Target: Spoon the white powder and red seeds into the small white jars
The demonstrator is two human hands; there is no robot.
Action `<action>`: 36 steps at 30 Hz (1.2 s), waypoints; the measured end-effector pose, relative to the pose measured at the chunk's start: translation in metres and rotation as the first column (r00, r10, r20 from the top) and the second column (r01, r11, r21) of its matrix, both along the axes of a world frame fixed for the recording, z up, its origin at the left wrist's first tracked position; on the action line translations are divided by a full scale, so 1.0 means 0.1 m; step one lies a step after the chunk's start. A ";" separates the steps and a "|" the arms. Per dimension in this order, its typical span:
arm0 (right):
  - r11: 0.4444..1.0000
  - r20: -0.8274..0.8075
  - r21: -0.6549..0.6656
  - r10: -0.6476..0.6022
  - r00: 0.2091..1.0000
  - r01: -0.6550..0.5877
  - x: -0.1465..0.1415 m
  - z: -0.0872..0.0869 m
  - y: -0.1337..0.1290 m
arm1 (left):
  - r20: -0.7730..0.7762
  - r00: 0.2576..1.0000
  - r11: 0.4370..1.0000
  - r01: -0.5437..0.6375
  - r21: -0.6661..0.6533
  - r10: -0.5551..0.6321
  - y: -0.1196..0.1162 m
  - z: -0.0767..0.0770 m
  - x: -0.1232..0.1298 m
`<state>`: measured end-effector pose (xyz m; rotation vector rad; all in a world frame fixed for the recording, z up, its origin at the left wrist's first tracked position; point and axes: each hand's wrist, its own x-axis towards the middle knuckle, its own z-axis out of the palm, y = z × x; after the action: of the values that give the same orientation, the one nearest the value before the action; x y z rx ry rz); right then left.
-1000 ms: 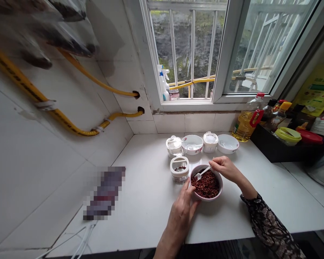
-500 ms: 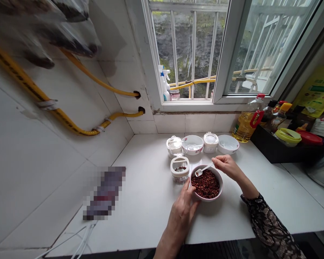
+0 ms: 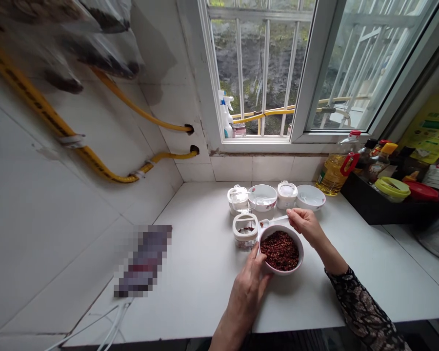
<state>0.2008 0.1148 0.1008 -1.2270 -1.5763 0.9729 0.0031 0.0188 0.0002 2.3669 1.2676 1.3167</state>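
My left hand (image 3: 250,280) grips the left side of a round bowl (image 3: 300,258). Dark red dried peppercorns (image 3: 281,250) fill much of that bowl. Between the fingers of my right hand (image 3: 304,223) is the handle of a small white spoon (image 3: 274,221). Its scoop, with a few reddish bits in it, is above the bowl's far rim, close to an open clear jar (image 3: 245,237) with a white collar. Some peppercorns show inside this jar, which stands just left of the bowl.
Behind stand two white-lidded jars (image 3: 287,196) and two white bowls (image 3: 310,197), one holding a spoon. An oil bottle (image 3: 331,168) and a black box (image 3: 369,204) of condiments are at the right. A blurred-out object (image 3: 142,263) and white cables (image 3: 115,321) lie left.
The spoon has moved from over the peppercorns, away from me and slightly left, toward the open jar. My left hand stays on the bowl. The view has shifted a little.
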 end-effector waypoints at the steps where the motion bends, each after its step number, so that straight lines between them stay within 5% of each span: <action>1: 0.997 0.017 0.074 -0.030 0.999 0.028 -0.05 0.01 -0.02 | 0.004 1.000 1.000 -0.004 0.002 0.004 0.00 0.00 0.00; 4: 0.931 0.169 0.357 -0.144 0.975 0.076 -0.22 0.03 -0.10 | 0.007 1.000 1.000 -0.013 0.008 0.013 0.00 -0.01 0.00; 6: 0.847 0.330 0.531 -0.178 0.927 -0.027 -0.31 0.02 -0.15 | -0.007 1.000 1.000 -0.013 0.010 0.013 0.01 -0.02 0.00; 9: 0.726 0.502 0.644 -0.163 0.849 -0.242 -0.36 0.01 -0.19 | -0.020 1.000 1.000 -0.011 0.027 0.011 0.01 -0.04 -0.01; 11: 0.708 0.493 0.661 -0.164 0.854 -0.246 -0.31 0.02 -0.18 | -0.019 1.000 1.000 -0.011 0.030 0.011 0.01 -0.04 -0.02; 15: 0.838 0.340 0.544 -0.181 0.923 -0.036 -0.05 0.07 -0.11 | -0.013 1.000 1.000 -0.006 0.005 0.006 0.00 -0.03 -0.01; 19: 0.977 0.362 0.195 0.011 0.932 -0.087 0.20 0.05 -0.04 | 0.004 1.000 1.000 0.001 -0.003 -0.001 0.00 -0.01 0.00; 24: 0.986 0.401 0.002 0.155 0.903 -0.170 0.17 -0.04 -0.03 | 0.002 1.000 1.000 0.007 -0.005 -0.007 0.00 -0.01 -0.01; 36: 0.973 0.169 -0.173 0.181 0.969 -0.151 0.18 -0.09 0.01 | 0.004 1.000 1.000 0.002 -0.025 -0.002 0.00 -0.03 -0.02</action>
<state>0.2191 0.1162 0.0919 -1.3422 -1.7972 1.1382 0.0014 0.0185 -0.0026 2.3465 1.2724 1.2965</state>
